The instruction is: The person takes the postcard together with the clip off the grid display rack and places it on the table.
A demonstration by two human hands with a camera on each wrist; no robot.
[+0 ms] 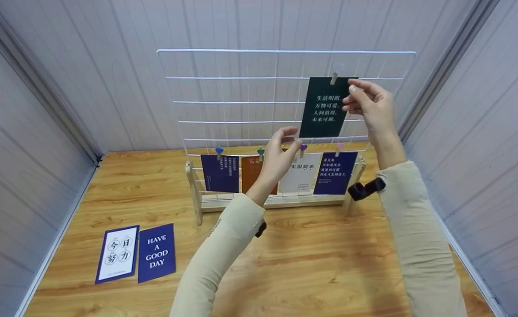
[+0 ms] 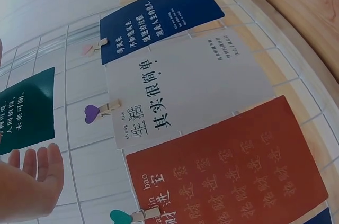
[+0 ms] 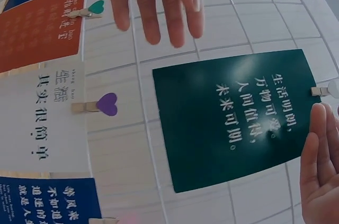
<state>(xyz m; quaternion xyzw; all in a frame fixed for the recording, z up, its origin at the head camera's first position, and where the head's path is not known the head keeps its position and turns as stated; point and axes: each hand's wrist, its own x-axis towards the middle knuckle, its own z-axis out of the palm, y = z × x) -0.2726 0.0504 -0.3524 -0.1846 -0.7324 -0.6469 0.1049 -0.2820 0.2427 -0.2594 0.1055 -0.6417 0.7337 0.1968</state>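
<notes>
A dark green card [image 1: 325, 108] with white writing hangs upright on the white wire grid [image 1: 237, 102], held at its top by a small wooden clip [image 1: 334, 79] with a clear top. My right hand [image 1: 375, 108] is at the card's upper right edge, its fingertips overlapping that edge close to the clip. In the right wrist view its fingers [image 3: 318, 123] look nearly straight. My left hand [image 1: 279, 152] is raised in front of the grid, just off the card's lower left corner. Its fingers are loosely bent, with nothing between them.
Along the grid's lower part hang a blue card [image 1: 219, 176], an orange card [image 2: 228, 160], a white card [image 1: 301, 176] and another blue card [image 1: 336, 174], with heart-topped clips. A wooden stand [image 1: 194, 193] supports the grid. Two cards [image 1: 157, 253] lie at the table's left.
</notes>
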